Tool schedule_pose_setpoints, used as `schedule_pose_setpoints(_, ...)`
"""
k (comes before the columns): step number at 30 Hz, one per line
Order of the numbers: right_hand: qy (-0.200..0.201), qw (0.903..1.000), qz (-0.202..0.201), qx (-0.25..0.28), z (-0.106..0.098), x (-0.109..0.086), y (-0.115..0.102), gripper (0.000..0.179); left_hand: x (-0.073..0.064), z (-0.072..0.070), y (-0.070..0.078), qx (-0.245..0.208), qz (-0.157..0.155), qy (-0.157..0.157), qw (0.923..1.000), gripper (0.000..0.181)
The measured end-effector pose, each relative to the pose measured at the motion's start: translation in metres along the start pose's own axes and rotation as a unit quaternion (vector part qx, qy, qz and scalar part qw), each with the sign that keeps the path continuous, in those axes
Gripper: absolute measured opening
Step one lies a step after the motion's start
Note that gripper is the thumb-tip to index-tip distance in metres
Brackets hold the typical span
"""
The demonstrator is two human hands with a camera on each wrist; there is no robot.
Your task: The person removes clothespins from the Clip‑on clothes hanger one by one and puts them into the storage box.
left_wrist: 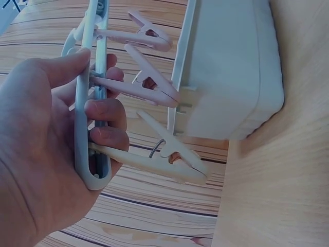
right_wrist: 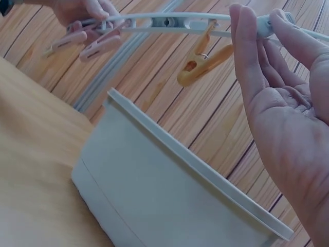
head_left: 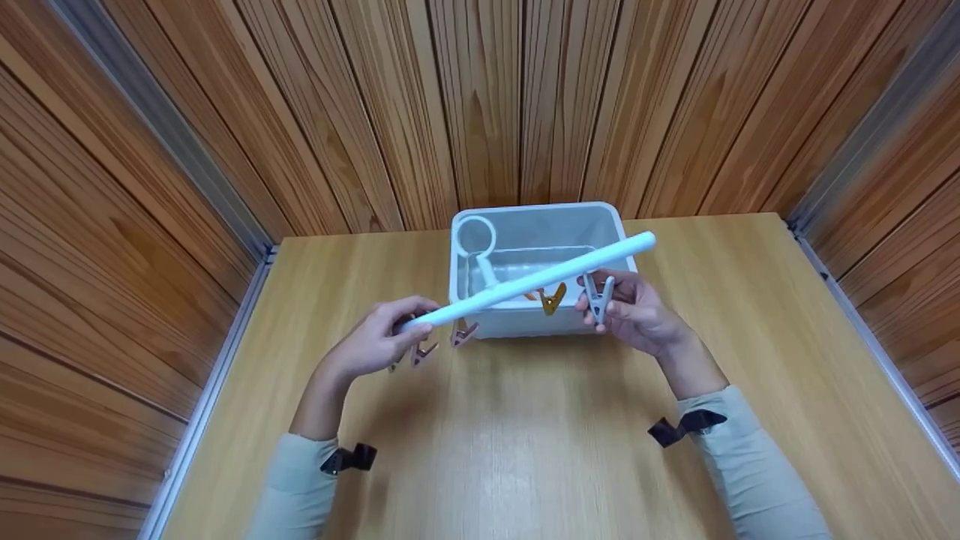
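Observation:
A pale blue clip hanger (head_left: 551, 274) is held at a slant above a light grey bin, its right end higher in the head view. My left hand (head_left: 375, 339) grips the bar's left end, fingers wrapped round it in the left wrist view. My right hand (head_left: 637, 315) pinches a grey clothes peg (head_left: 598, 301) under the bar toward its right end. Along the bar hang an orange-yellow peg (right_wrist: 198, 66), pink pegs (left_wrist: 146, 85) and a cream peg (left_wrist: 164, 163) nearest the left hand. The hanger's ring-shaped hook (head_left: 491, 225) overlaps the bin in the head view.
The light grey bin (head_left: 540, 325) stands on the wooden table (head_left: 517, 450) near the back wall (head_left: 495, 112). Wood-panelled walls with metal strips (head_left: 247, 300) at the corners rise on the left and right. A black strap mount (head_left: 349, 459) sits on each wrist.

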State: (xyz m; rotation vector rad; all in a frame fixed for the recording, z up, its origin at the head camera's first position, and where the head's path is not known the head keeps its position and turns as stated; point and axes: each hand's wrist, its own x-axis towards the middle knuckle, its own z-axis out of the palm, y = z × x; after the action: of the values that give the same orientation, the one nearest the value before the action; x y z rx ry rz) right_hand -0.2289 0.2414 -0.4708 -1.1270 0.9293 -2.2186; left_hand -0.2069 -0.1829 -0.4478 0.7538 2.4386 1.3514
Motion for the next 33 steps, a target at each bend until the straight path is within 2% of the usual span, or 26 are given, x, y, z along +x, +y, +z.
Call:
schedule_pose_setpoints(6, -0.012, 0.9994, 0.014, 0.029, 0.003, 0.003, 0.003, 0.035, 0.0, 0.0, 0.0, -0.002, -0.004, -0.003, 1.0, 0.029)
schedule_pose_setpoints(13, -0.065, 0.9944, 0.041, 0.073, 0.005, 0.005, 0.002, 0.033, -0.003, 0.001, 0.001, -0.006, 0.003, 0.004, 1.0, 0.03)
schedule_pose_setpoints(19, -0.079, 0.9918, 0.064, 0.077, 0.006, 0.008, -0.001, 0.032, -0.003, 0.002, -0.001, 0.008, 0.019, 0.018, 0.9996, 0.031)
schedule_pose_setpoints(26, -0.069, 0.9945, 0.072, 0.032, 0.001, 0.005, -0.003, 0.032, -0.003, 0.003, 0.002, 0.045, 0.043, 0.044, 0.9971, 0.03)
schedule_pose_setpoints(33, -0.109, 0.9895, 0.05, -0.081, -0.011, 0.002, -0.007, 0.037, -0.008, 0.003, 0.005, 0.095, 0.059, 0.088, 0.9898, 0.029)
